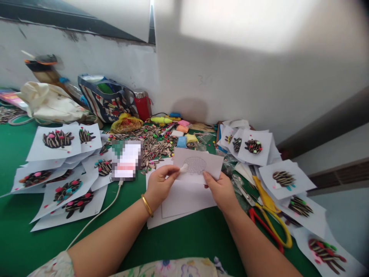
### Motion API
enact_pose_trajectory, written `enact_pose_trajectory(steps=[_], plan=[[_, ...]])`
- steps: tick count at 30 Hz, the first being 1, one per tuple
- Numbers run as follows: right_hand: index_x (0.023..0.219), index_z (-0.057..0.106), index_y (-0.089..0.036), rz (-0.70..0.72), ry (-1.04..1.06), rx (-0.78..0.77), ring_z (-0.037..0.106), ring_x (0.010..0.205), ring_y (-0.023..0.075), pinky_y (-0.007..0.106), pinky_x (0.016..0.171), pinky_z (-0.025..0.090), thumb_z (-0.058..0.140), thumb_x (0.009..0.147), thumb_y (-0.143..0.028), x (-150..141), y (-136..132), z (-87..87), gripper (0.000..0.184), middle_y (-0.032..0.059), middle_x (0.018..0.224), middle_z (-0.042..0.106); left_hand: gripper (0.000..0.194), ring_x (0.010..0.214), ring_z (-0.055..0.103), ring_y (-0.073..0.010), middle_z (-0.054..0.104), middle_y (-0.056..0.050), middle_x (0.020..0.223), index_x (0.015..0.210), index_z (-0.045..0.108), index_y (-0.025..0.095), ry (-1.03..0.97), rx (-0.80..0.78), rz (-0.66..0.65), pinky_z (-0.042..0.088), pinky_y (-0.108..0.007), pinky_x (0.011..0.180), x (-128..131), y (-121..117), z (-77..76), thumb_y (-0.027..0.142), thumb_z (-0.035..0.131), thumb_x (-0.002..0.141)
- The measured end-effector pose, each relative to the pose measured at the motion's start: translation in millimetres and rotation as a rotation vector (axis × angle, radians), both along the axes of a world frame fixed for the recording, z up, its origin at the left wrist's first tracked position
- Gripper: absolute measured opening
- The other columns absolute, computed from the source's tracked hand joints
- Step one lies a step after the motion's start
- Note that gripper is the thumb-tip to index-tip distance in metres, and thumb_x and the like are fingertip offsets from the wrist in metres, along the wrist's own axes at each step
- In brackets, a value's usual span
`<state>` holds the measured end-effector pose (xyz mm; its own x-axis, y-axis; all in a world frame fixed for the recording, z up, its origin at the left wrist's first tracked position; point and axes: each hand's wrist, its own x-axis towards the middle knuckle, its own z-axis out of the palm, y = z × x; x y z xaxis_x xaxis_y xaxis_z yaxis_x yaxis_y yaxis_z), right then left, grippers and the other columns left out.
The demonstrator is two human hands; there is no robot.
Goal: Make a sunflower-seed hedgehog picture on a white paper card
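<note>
A white paper card with a printed outline of a hedgehog is held up in front of me. My right hand grips its lower right side, thumb on the front and fingers behind. At the card's left side, my left hand has thumb and index finger closed at a small white piece, apparently modelling clay, which lies over the animal's head. The outline's body is bare. Beneath the card, white paper sheets rest on the green table.
Finished seed hedgehog cards are piled at left, with more cards at right. Loose sunflower seeds and clay packets lie behind. A phone with a cable, scissors and a red flask stand around.
</note>
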<state>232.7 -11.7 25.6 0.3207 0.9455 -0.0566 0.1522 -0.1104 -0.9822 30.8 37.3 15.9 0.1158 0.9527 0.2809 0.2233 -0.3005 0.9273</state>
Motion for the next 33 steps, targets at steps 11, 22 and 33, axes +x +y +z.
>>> enact_pose_trajectory(steps=[11, 22, 33], plan=[[0.085, 0.066, -0.015, -0.007, 0.013, 0.010, 0.056, 0.056, 0.0151, 0.028, 0.053, 0.047, 0.067, 0.076, -0.046, -1.3, -0.4, 5.1, 0.032, 0.0035, 0.069, 0.065, 0.018, 0.075, 0.065, -0.0160, 0.074, -0.002, 0.088, 0.094, 0.071, 0.022, 0.040, 0.043, -0.023, 0.055, -0.029, 0.073, -0.9, -0.6, 3.4, 0.026, 0.071, 0.077], [0.080, 0.064, -0.016, 0.030, -0.060, -0.006, 0.055, 0.056, 0.0153, 0.028, 0.054, 0.043, 0.063, 0.080, -0.046, 2.1, -1.2, 0.5, 0.031, 0.0004, 0.061, 0.060, 0.008, 0.070, 0.062, -0.0147, 0.071, -0.001, 0.080, 0.085, 0.071, 0.021, 0.061, 0.024, -0.008, 0.053, -0.027, 0.069, -0.2, -0.3, 5.5, 0.026, 0.069, 0.079], [0.083, 0.066, -0.016, 0.056, -0.057, 0.011, 0.056, 0.057, 0.0161, 0.028, 0.055, 0.045, 0.063, 0.080, -0.047, -0.3, -2.3, 0.8, 0.032, 0.0014, 0.063, 0.062, 0.023, 0.066, 0.052, -0.0105, 0.052, 0.003, 0.075, 0.085, 0.052, 0.020, -0.179, -0.087, -0.041, 0.044, -0.022, 0.061, 2.1, 0.5, -2.6, 0.030, 0.072, 0.077]])
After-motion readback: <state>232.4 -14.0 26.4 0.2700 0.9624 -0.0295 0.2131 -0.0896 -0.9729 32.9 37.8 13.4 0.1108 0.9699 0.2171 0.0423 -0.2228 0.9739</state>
